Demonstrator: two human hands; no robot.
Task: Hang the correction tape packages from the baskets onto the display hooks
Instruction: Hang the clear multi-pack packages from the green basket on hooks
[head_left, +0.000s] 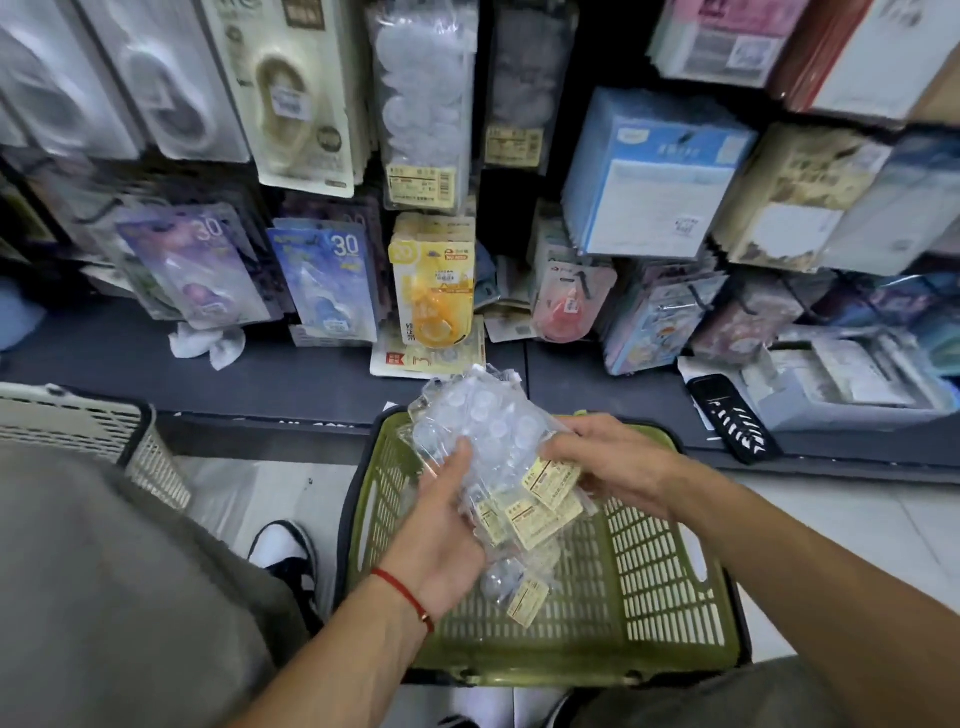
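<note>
Both hands over the green basket (670, 587): left hand (441, 525) cradles the clear packages (483, 431), right hand (608, 457) pinches their labelled ends, probably squaring them for hanging.

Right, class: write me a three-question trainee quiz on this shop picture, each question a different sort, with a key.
1. True or false: both hands hold the clear packages.
2. The basket under the hands is: A white, B green, C red.
3. Fill in: a red ____ circles the left wrist.

Key:
1. True: left hand and right hand both grip the bundle.
2. B.
3. String.
</note>
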